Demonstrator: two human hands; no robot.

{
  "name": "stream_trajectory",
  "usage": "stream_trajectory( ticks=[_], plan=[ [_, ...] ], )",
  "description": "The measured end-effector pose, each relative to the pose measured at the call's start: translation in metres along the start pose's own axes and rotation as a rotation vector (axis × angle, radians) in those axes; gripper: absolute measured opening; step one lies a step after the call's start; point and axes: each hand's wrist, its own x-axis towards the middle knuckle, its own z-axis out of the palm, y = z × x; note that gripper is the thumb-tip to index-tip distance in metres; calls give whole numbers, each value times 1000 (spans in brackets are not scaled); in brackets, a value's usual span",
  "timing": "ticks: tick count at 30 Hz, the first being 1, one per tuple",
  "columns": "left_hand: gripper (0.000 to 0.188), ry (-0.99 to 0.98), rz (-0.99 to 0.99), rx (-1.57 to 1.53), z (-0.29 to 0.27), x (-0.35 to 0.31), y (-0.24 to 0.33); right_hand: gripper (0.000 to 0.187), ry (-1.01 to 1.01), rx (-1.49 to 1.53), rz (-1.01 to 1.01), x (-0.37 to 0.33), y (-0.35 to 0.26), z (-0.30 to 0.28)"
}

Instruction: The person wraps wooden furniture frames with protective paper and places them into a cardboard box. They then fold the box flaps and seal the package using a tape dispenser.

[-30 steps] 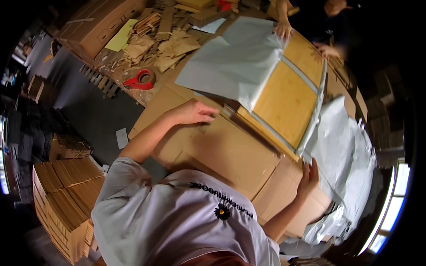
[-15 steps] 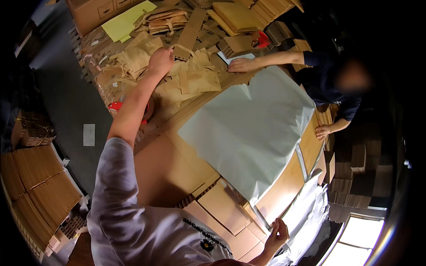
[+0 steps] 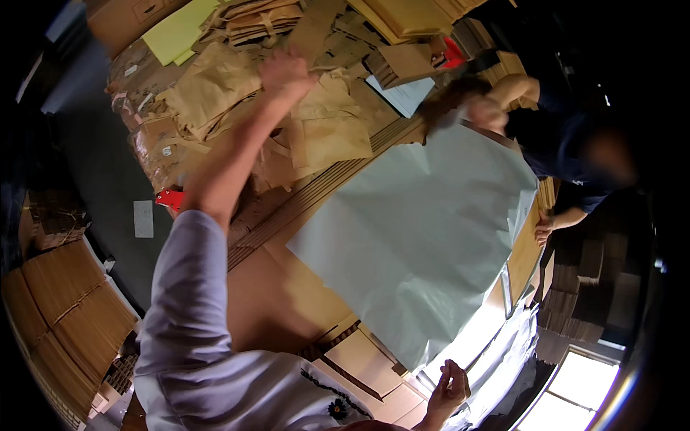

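My left hand [image 3: 287, 75] reaches far over a heap of tan cardboard and paper scraps [image 3: 327, 133]; motion smears its fingers. A wrinkled silver-grey sheet [image 3: 417, 230] lies across the cardboard stack in front of me. Close to the sheet's near corner is my right hand [image 3: 449, 391], fingers curled in toward the thumb; whatever they hold, if anything, is not visible. Across the stack, a co-worker's blurred hand [image 3: 489, 115] is at the far corner of the sheet. That person's other hand [image 3: 545, 228] rests by the stack's right edge.
A red-handled tool [image 3: 169, 200] lies left of my forearm. Beyond the sheet are a white paper [image 3: 402, 95], a second red object [image 3: 453, 52] and yellow sheets [image 3: 176, 32]. Flat cardboard bundles [image 3: 68, 305] stand at left. Crumpled pale sheeting [image 3: 496, 359] hangs at right.
The co-worker's hand has moved from the white paper to the sheet's far corner. The silver-grey sheet has shifted and now covers more of the board on the right. My left hand has moved slightly farther away.
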Motion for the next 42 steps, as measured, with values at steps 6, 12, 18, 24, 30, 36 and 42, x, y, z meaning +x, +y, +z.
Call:
stream_trajectory(
  ticks=[6,12,18,24,30,36,42],
  plan=[
    [80,-167,138,-577,-31,-9,-48,11,1,-49,116,3,-10,-7],
    [65,525,332,204,-53,51,-25,10,3,-33,-23,19,-7,14],
    [49,458,416,519,-29,63,2,10,42,-79,68,21,-5,13],
    [33,33,394,71,59,97,69,16,45,-56,-36,28,-7,24],
    [45,-174,100,56,66,105,111,16,57,-124,87,14,4,11],
    [55,-414,81,-181,67,115,90,16,92,-66,102,6,10,17],
    [62,-588,-53,-854,73,115,40,14,112,-86,23,5,14,11]
  ],
)
